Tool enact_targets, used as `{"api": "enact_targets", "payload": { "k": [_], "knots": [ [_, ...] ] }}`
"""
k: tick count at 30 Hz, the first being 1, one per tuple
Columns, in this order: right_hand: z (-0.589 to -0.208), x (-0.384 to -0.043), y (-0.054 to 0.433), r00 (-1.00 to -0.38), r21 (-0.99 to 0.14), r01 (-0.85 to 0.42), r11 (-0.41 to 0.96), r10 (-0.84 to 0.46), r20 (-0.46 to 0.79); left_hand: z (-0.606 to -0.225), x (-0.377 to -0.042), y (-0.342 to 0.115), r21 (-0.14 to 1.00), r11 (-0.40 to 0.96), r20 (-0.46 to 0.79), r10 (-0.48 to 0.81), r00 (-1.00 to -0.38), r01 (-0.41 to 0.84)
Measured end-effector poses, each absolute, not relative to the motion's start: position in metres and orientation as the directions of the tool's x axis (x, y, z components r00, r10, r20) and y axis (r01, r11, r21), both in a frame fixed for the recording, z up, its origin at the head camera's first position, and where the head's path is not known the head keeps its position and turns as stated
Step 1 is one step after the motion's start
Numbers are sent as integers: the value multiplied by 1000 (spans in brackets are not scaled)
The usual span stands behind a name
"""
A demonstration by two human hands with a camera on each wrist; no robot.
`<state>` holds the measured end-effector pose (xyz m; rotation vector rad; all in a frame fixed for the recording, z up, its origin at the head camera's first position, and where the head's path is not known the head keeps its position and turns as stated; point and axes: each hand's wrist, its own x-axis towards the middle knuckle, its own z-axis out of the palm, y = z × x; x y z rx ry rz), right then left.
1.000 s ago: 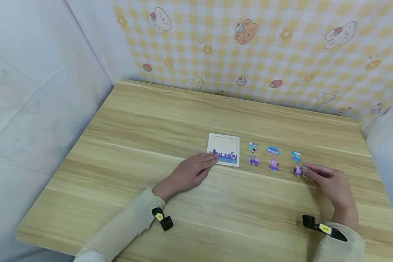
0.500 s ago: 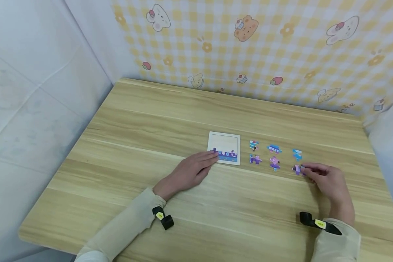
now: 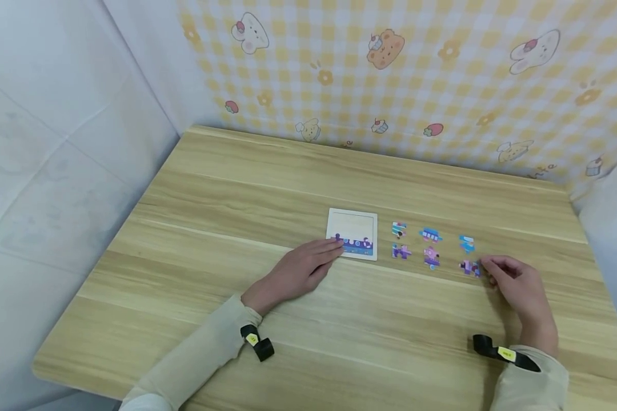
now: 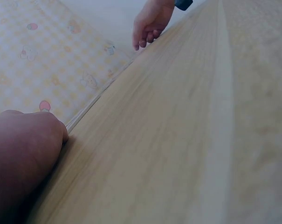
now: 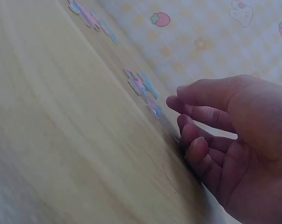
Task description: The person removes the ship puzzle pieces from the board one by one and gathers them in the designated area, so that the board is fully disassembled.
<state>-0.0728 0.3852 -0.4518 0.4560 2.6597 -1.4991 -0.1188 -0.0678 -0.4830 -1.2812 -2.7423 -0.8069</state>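
Note:
My left hand [image 3: 308, 267] rests with straight fingers on the lower left of a small white-framed puzzle board [image 3: 352, 214], over its printed purple and blue strip. To the right of the board, several loose jigsaw pieces lie in two rows. My right hand [image 3: 516, 282] is beside the pink and purple jigsaw piece [image 3: 469, 268] at the near right end, its fingertips just off that piece's right edge. In the right wrist view, the right hand's fingers are loosely bent, thumb close to index finger, with nothing between them. The left fingertips are hidden in the left wrist view.
A blue jigsaw piece [image 3: 467, 244] lies just behind the near right one. Other pieces include a blue bus-like piece [image 3: 431, 234] and a pink piece [image 3: 432, 257]. The wooden table [image 3: 226, 188] meets a yellow checked cloth [image 3: 339, 91] at its back edge.
My right thumb and fingers have come off the pink and purple jigsaw piece and moved slightly right, leaving it lying on the table. The left hand has stayed on the puzzle board.

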Motion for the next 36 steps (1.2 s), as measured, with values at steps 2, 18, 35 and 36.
{"api": "enact_targets", "payload": {
  "k": [2, 18, 35, 36],
  "knots": [
    [-451, -72, 385, -950, -832, 292, 471, 241, -197, -483, -118, -68, 446, 535, 214, 715, -665, 718],
    [-449, -66, 382, -941, -859, 294, 418, 283, -185, -484, -106, -82, 433, 554, 241, 688, -684, 711],
    [-423, -90, 292, -991, -865, 46, 500, 135, 25, -479, -97, -103, 425, 570, 225, 686, -692, 703],
    [-423, -95, 279, -995, -865, 15, 502, 90, 35, -478, -96, -103, 428, 570, 224, 685, -693, 701]
  ]
}}
